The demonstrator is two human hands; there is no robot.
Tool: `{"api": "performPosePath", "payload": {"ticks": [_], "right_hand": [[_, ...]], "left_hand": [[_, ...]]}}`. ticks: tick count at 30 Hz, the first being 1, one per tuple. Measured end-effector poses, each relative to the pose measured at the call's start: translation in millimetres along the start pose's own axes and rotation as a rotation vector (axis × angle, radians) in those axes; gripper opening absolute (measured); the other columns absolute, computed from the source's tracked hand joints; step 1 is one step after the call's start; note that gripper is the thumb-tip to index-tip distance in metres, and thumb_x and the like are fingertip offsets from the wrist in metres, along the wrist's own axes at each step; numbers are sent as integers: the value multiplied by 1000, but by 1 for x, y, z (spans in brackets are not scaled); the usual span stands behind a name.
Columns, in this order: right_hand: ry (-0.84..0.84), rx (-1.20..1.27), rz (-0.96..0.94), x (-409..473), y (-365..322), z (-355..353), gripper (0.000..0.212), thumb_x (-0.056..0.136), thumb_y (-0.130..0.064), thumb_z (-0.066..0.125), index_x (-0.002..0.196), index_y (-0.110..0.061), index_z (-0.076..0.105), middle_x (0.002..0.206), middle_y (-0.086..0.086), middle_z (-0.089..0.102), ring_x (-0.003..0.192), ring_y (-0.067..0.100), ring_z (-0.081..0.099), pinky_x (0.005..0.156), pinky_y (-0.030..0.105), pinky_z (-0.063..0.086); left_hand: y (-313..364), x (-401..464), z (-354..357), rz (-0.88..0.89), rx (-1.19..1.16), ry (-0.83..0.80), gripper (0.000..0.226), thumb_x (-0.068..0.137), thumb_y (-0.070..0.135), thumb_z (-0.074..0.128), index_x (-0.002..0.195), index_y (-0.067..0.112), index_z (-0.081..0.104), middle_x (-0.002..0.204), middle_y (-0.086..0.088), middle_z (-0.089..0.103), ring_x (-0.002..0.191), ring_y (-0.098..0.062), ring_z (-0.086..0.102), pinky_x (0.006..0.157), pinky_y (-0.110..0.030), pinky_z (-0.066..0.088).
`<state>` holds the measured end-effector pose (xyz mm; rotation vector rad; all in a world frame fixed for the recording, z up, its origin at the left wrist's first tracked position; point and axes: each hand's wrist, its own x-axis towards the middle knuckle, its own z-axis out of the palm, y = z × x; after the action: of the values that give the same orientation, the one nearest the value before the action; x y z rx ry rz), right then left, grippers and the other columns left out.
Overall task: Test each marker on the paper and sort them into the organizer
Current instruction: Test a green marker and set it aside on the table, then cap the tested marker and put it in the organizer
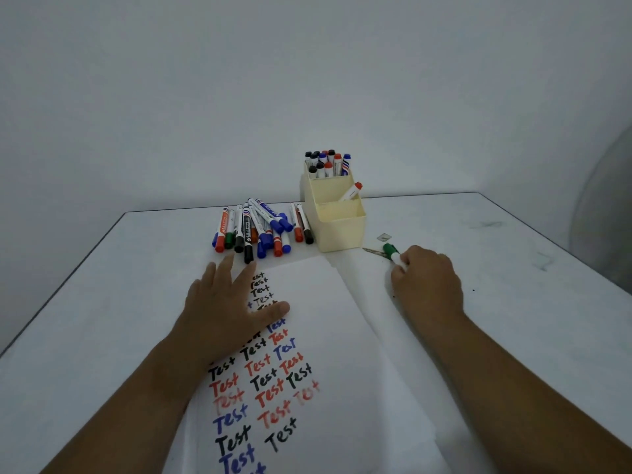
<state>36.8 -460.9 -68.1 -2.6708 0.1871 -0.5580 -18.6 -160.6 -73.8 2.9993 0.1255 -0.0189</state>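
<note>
A white paper (318,336) covered with rows of "Test" in black, red and blue lies on the table in front of me. My left hand (225,309) rests flat on its upper left part, fingers spread. My right hand (425,282) grips a green-capped marker (391,252) to the right of the paper, cap pointing away. A pile of loose markers (260,230) lies beyond the paper. The cream organizer (338,230) stands right of the pile; its back compartment holds several markers (326,164), and one red-capped marker (352,191) leans in the middle compartment.
The white table (513,268) has smudges on its right side and a small square scrap (383,237) near the organizer. A wall stands close behind. A grey rounded shape (605,213) fills the right edge.
</note>
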Motion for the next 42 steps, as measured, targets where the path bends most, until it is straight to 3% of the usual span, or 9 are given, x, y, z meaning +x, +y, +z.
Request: {"api": "performPosePath", "payload": {"ticks": [13,18,20,22,25,28,34,38,42], "right_hand": [[11,7,89,3,6,11,22,93,-32,53,104,-14,53,104,8,54,99,31,52,78,41,42],[101,-72,-217,-8,-9,6,41,86,-50,62,118,-25,62,123,2,53,120,28,43,85,42,34],[8,14,-395,-20,-24,2,54,88,-63,54,132,-31,55,144,1,44,140,27,31,105,51,34],[-161,74,-564,-33,-38,0,65,90,-74,39,145,-40,39,162,-4,23,154,22,5,120,54,16],[-437,83,-702,-45,-51,3,78,89,-84,26,156,-47,10,167,-15,-10,150,8,-25,123,49,-7],[-645,-60,-729,-48,-56,11,90,84,-90,19,156,-46,-10,164,-17,-23,150,7,-26,123,46,-12],[-670,-208,-761,-48,-59,14,90,84,-90,11,156,-44,-15,165,-12,-21,152,11,-20,124,51,-9],[-677,-227,-758,-47,-59,14,91,81,-92,8,154,-45,-19,163,-11,-28,150,16,-27,123,52,-10],[-662,-235,-764,-48,-60,17,91,79,-93,6,152,-47,-22,157,-7,-41,146,19,-35,122,52,-13]], "left_hand": [[-1,2,3,10,-11,14,129,52,106,2,159,35,1,167,0,-9,154,-23,-5,124,-50,8],[-1,1,0,5,-71,29,130,51,107,6,159,35,2,167,1,-7,154,-22,-4,124,-49,8],[-1,2,0,0,-113,34,126,54,106,13,159,35,3,167,2,-6,154,-22,-5,124,-49,9],[0,3,-1,-14,-191,38,119,62,101,29,159,35,7,167,4,-6,153,-21,-7,123,-49,10],[1,2,-5,-25,-291,76,109,71,90,44,158,32,14,167,4,-1,153,-21,-4,122,-49,13],[-2,1,-8,-25,-405,164,96,80,80,52,156,31,23,166,6,8,152,-18,4,121,-46,17],[-15,12,-13,-141,-683,394,58,91,53,63,142,29,51,148,5,42,137,-14,39,115,-38,33],[-29,32,-20,-222,-561,392,54,95,45,63,145,31,47,144,2,49,132,-18,45,109,-31,34],[-35,50,-34,-231,-319,333,66,91,52,63,149,29,40,134,-2,58,127,-22,48,102,-41,46]]}}
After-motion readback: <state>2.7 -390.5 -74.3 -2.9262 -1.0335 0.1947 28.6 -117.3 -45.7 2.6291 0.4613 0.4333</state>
